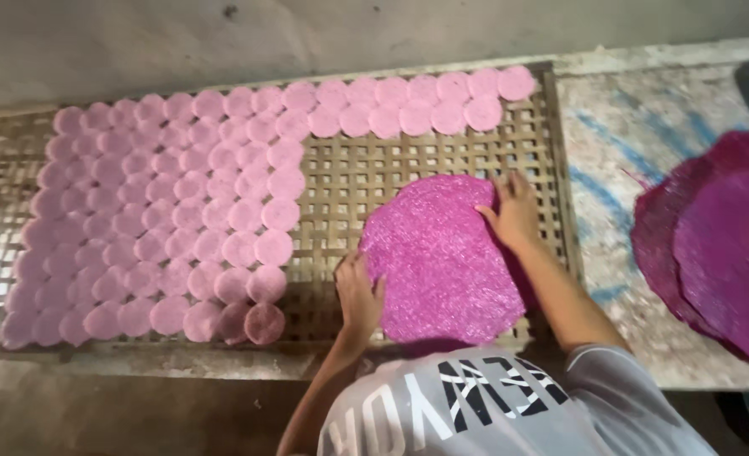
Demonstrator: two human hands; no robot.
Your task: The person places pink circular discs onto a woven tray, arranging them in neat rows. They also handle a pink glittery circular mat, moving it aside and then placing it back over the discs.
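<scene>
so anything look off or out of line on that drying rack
Mostly tidy. Two small discs at the bottom-right corner of the pale pink rows look darker than the rest and overlap unevenly. The large magenta sheet lies on the bamboo rack, with the left hand and right hand at its edges.

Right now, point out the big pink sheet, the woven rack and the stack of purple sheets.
big pink sheet [442,257], head view, its middle.
woven rack [345,181], head view, bare lattice above the sheet.
stack of purple sheets [720,245], head view, top sheet's surface.
</scene>
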